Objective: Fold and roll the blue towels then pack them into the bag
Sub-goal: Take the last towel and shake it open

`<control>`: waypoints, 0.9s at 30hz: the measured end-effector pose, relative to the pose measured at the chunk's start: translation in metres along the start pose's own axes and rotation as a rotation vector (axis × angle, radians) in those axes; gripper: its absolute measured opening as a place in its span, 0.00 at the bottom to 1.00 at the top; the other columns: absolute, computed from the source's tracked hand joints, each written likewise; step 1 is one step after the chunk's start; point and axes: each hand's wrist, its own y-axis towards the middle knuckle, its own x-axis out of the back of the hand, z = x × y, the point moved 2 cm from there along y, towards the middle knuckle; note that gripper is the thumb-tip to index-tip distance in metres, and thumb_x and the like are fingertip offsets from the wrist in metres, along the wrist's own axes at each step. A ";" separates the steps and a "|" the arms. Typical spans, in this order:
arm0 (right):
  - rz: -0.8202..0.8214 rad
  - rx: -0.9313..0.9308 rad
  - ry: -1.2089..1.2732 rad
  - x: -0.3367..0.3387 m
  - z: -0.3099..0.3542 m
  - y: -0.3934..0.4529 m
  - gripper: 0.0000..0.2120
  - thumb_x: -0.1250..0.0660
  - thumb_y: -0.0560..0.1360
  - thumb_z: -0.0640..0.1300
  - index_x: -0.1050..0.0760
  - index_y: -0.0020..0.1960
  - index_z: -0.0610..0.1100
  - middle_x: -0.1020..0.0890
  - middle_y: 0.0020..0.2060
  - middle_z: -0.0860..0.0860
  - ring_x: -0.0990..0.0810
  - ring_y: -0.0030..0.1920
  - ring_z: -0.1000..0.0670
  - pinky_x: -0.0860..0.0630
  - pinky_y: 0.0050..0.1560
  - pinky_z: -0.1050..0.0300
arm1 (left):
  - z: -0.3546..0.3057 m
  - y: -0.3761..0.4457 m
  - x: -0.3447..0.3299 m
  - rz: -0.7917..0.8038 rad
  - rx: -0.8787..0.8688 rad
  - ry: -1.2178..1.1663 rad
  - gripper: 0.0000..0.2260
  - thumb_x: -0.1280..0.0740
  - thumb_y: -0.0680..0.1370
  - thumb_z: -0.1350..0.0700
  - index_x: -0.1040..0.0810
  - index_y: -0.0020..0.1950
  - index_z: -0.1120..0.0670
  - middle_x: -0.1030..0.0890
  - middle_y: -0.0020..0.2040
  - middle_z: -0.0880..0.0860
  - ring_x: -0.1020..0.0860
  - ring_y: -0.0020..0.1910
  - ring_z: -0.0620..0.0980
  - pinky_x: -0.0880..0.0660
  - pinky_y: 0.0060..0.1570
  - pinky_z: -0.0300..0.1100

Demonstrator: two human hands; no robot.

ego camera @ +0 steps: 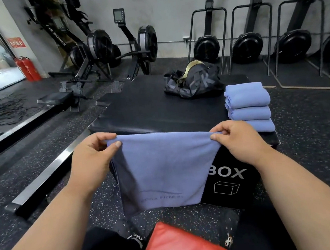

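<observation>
A blue towel (164,168) hangs doubled in front of me, its top edge stretched level. My left hand (92,157) pinches its top left corner and my right hand (239,141) pinches its top right corner. Faint lettering shows near the towel's lower edge. A stack of folded blue towels (249,105) lies on the right side of the black padded box (148,106). A black bag (193,82) with a gold strap sits crumpled at the far end of the box, just beyond the stack.
The box front reads "BOX" (227,174). Rowing machines (101,50) stand behind at the left, black fan machines (247,48) along the back wall. A metal rail (45,175) lies on the floor at left. A red cushion (176,245) sits between my knees.
</observation>
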 end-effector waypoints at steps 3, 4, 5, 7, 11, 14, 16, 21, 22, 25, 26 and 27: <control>0.081 0.022 -0.048 -0.006 -0.016 0.014 0.08 0.25 0.78 0.47 0.17 0.54 0.60 0.20 0.36 0.52 0.24 0.37 0.59 0.29 0.41 0.67 | 0.013 0.016 -0.011 -0.012 0.003 0.016 0.08 0.22 0.77 0.57 0.15 0.53 0.46 0.21 0.38 0.48 0.28 0.35 0.46 0.31 0.40 0.42; 0.109 0.021 -0.080 -0.007 -0.021 0.020 0.07 0.25 0.78 0.48 0.17 0.52 0.59 0.19 0.36 0.52 0.24 0.38 0.59 0.29 0.41 0.67 | 0.016 0.021 -0.015 -0.016 0.003 0.016 0.08 0.22 0.77 0.57 0.15 0.53 0.46 0.21 0.39 0.48 0.28 0.36 0.47 0.31 0.40 0.43; 0.126 0.018 -0.108 -0.007 -0.024 0.026 0.05 0.25 0.78 0.48 0.16 0.49 0.58 0.19 0.36 0.53 0.24 0.37 0.59 0.29 0.41 0.66 | 0.018 0.027 -0.020 -0.019 -0.004 0.018 0.08 0.22 0.77 0.57 0.15 0.53 0.46 0.22 0.39 0.48 0.28 0.37 0.47 0.30 0.41 0.43; 0.122 0.011 -0.141 -0.005 -0.032 0.041 0.06 0.25 0.78 0.49 0.17 0.43 0.56 0.19 0.33 0.54 0.24 0.37 0.58 0.30 0.38 0.67 | 0.019 0.040 -0.031 -0.019 -0.010 0.024 0.08 0.22 0.77 0.57 0.15 0.52 0.46 0.22 0.39 0.47 0.27 0.37 0.46 0.29 0.43 0.44; 0.036 0.031 -0.171 0.004 -0.037 0.080 0.12 0.30 0.81 0.53 0.22 0.41 0.50 0.22 0.31 0.52 0.24 0.39 0.55 0.32 0.36 0.67 | 0.016 0.079 -0.053 -0.009 -0.019 -0.040 0.08 0.21 0.76 0.55 0.14 0.53 0.46 0.19 0.43 0.50 0.24 0.40 0.49 0.27 0.45 0.48; -0.074 0.072 -0.164 0.007 -0.034 0.122 0.16 0.34 0.83 0.54 0.26 0.39 0.48 0.24 0.31 0.53 0.25 0.39 0.55 0.33 0.37 0.66 | 0.014 0.127 -0.068 -0.028 -0.033 -0.069 0.08 0.21 0.76 0.54 0.14 0.53 0.45 0.17 0.46 0.48 0.22 0.43 0.46 0.25 0.49 0.45; -0.166 0.093 -0.143 0.008 -0.026 0.164 0.16 0.34 0.83 0.55 0.26 0.40 0.47 0.23 0.32 0.52 0.26 0.38 0.53 0.33 0.37 0.61 | 0.014 0.174 -0.081 -0.020 -0.054 -0.074 0.07 0.22 0.76 0.54 0.15 0.51 0.43 0.18 0.45 0.47 0.22 0.43 0.45 0.24 0.50 0.43; -0.221 -0.005 -0.198 -0.001 -0.021 0.301 0.17 0.36 0.84 0.56 0.22 0.66 0.46 0.16 0.54 0.48 0.20 0.59 0.44 0.27 0.56 0.52 | 0.042 0.313 -0.131 0.022 0.061 -0.046 0.18 0.23 0.78 0.55 0.20 0.67 0.52 0.18 0.55 0.48 0.19 0.52 0.45 0.23 0.49 0.38; -0.151 -0.054 -0.220 -0.008 -0.026 0.317 0.23 0.36 0.84 0.56 0.28 0.75 0.46 0.18 0.63 0.45 0.22 0.65 0.42 0.27 0.62 0.50 | 0.053 0.328 -0.139 0.049 0.118 -0.012 0.21 0.23 0.78 0.53 0.21 0.70 0.52 0.19 0.60 0.48 0.19 0.57 0.46 0.24 0.46 0.35; -0.028 -0.127 -0.273 -0.037 -0.046 0.323 0.25 0.35 0.83 0.56 0.30 0.77 0.47 0.20 0.68 0.46 0.24 0.69 0.42 0.28 0.63 0.50 | 0.086 0.331 -0.147 0.068 0.194 0.102 0.21 0.24 0.79 0.50 0.22 0.70 0.49 0.21 0.64 0.47 0.20 0.59 0.45 0.28 0.42 0.30; -0.012 -0.140 -0.268 -0.050 -0.055 0.313 0.22 0.34 0.82 0.55 0.26 0.73 0.49 0.17 0.63 0.48 0.22 0.65 0.44 0.27 0.58 0.52 | 0.097 0.321 -0.147 0.080 0.202 0.117 0.19 0.24 0.78 0.49 0.20 0.68 0.48 0.19 0.63 0.47 0.19 0.58 0.45 0.27 0.46 0.31; -0.004 -0.153 -0.256 -0.063 -0.066 0.300 0.18 0.33 0.80 0.54 0.22 0.68 0.50 0.15 0.57 0.51 0.20 0.61 0.45 0.28 0.54 0.54 | 0.109 0.307 -0.148 0.104 0.214 0.136 0.17 0.23 0.78 0.49 0.19 0.66 0.47 0.17 0.60 0.47 0.19 0.56 0.45 0.26 0.49 0.34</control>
